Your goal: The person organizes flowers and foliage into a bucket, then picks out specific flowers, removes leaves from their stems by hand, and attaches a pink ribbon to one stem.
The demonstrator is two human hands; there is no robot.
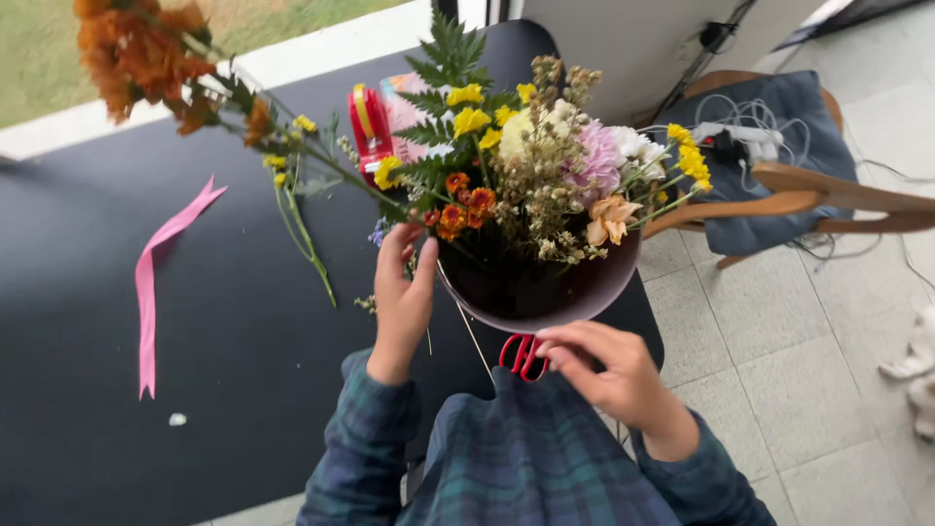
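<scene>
Up at the far side of the black bench (117, 390), a red tape dispenser (368, 131) stands upright beside a pink-and-blue patterned packet (407, 109), half hidden behind fern fronds. Its markings are too small to make out. Left of centre, a long pink paper ribbon strip (156, 282) runs nearly straight away from the person, curling right at its far end, with plenty of bare black surface on both sides of it.

The bench's right edge falls away just past the bouquet, onto pale floor tiles (779, 370), and a wooden chair with a dark blue cushion (769, 185) stands close by there, white cables piled on it.

Now the mixed bouquet in its dark purple paper cone (545, 263): yellow, pink, orange and white heads fan up and away from the person, the cone's rounded rim nearest the body, so its long axis runs from the lap outward.

The left hand (401, 292) is loosely cupped, fingers up against the stems at the cone's left edge. The right hand (604, 370) pinches the rim's near edge, just above red-handled scissors (523, 356). An orange-flowered stem (243, 117) stretches off to the upper left.
</scene>
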